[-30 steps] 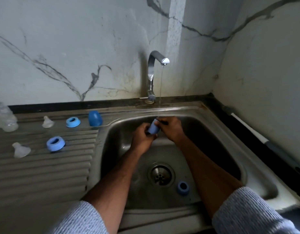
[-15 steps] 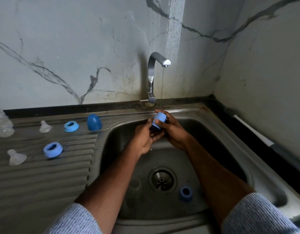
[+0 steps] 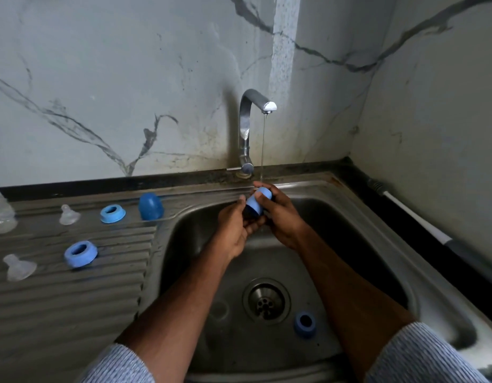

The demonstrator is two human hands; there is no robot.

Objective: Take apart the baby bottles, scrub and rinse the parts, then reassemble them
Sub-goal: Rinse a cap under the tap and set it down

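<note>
Both your hands grasp one blue cap (image 3: 258,202) under the tap's water.
Left hand (image 3: 233,230) cups it below; right hand (image 3: 283,214) wraps its far side.

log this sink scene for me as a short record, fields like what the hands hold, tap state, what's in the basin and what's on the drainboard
hands: left hand and right hand both grip the blue cap
tap: faucet running, thin stream lands at the cap
basin: sink holds one blue ring right of the drain
drainboard: blue dome cap, two blue collars, two clear nipples
far left: clear bottle, partly cut off
</note>
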